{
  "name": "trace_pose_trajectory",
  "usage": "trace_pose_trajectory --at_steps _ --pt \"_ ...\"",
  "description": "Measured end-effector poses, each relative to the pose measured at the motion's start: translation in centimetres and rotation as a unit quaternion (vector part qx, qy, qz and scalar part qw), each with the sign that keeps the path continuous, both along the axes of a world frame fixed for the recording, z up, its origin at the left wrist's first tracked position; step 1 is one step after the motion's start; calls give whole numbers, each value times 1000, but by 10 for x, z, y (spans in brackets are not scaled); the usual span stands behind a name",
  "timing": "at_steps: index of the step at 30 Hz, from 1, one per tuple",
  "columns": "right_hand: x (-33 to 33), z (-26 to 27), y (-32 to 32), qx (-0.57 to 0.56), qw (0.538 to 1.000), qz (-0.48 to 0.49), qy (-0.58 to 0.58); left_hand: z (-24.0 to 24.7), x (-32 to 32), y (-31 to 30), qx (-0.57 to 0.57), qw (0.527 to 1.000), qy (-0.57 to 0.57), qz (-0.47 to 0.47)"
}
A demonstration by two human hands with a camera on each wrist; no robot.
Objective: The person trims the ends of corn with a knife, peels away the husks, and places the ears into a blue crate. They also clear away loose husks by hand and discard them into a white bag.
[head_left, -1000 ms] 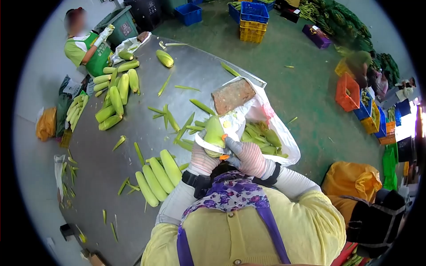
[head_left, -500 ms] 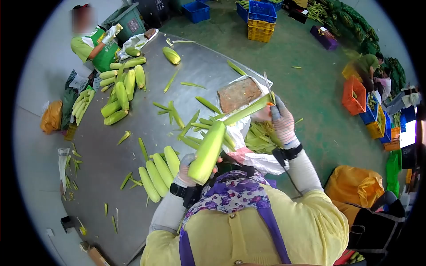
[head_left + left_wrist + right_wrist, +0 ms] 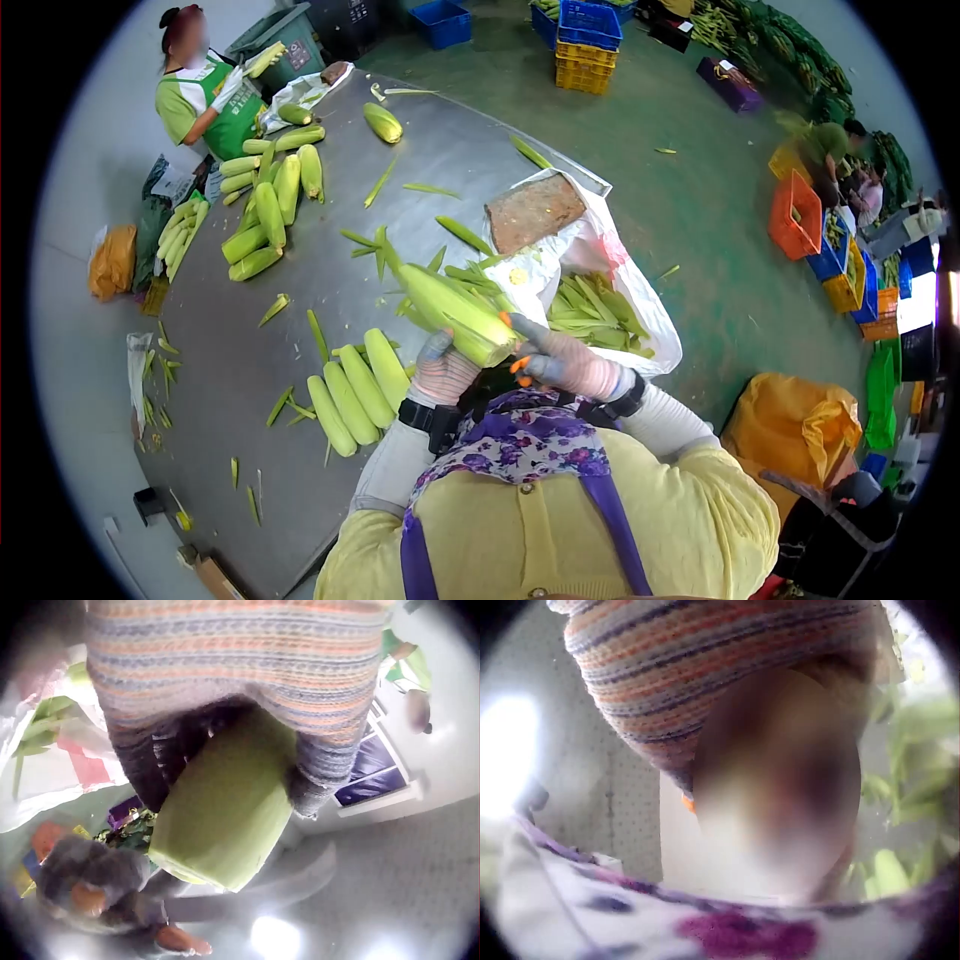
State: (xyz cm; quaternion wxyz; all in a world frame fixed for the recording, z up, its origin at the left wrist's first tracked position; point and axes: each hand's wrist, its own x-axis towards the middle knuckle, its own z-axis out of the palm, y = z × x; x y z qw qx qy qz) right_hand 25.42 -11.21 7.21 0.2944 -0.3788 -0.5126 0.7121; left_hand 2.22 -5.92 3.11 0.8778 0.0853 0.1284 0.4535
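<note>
My left hand [image 3: 445, 372], in a striped knit glove, grips a green ear of corn [image 3: 450, 305] in its husk. The leafy tip points away over the table and the cut butt end faces me. In the left wrist view the gloved fingers curl round both sides of the ear. My right hand [image 3: 570, 362], gloved with orange bits at the fingertips, is right at the butt end. It holds a knife whose blurred grey blade [image 3: 300, 883] shows under the ear in the left wrist view. In the right wrist view a blur hides the fingers.
Several smooth trimmed ears [image 3: 352, 395] lie in a row to the left on the metal table [image 3: 240, 370]. A heap of ears [image 3: 270, 215] is farther off, near another person [image 3: 205, 95]. A brick [image 3: 535, 212] weighs down a white bag [image 3: 650, 340] of husk leaves [image 3: 598, 315].
The right hand, out to the right with the knife and a pulled husk leaf half a second ago, is back at the ear without that leaf. The ear has swung its tip to the left.
</note>
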Motion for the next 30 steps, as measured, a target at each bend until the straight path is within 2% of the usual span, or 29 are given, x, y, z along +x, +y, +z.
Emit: trace_pose_trajectory --at_steps 1,4,7,10,13,15,17,19,22,23,26,27,28,30 --pt "-3 1 2 2 999 -6 -42 1 1 -1 -7 1000 21 5" --pt "-5 -3 0 38 999 -31 -16 4 0 -3 1 1000 22 5" --pt "-6 9 -4 -8 999 -18 38 -9 -5 -9 -2 1000 -9 -9" --pt "-9 5 -4 -77 988 -84 103 -1 -5 -12 18 1000 -1 4" --pt "-13 2 -2 -77 980 -153 101 16 -9 -12 74 997 24 -17" --pt "-14 -10 0 -75 975 -179 112 10 -12 -13 161 980 117 6" --pt "-6 -44 4 -77 987 -107 92 -11 -20 -9 252 949 190 9" --pt "0 -32 4 -83 991 -73 69 -20 -28 -5 233 949 209 -32" --pt "-7 -12 6 115 978 -165 -54 -7 -22 -6 154 976 144 -61" --pt "-1 13 6 156 961 -143 -177 -1 -15 -6 108 988 95 -57" --pt "0 36 -1 226 933 -161 -231 4 7 -6 -62 997 -43 -27" --pt "4 35 -2 267 914 -165 -258 -30 13 1 -139 988 -62 7" --pt "7 41 -2 286 892 -181 -300 -46 12 1 -116 992 -54 1" --pt "22 23 -2 307 863 -322 -239 -59 6 -2 -68 997 -33 -6"
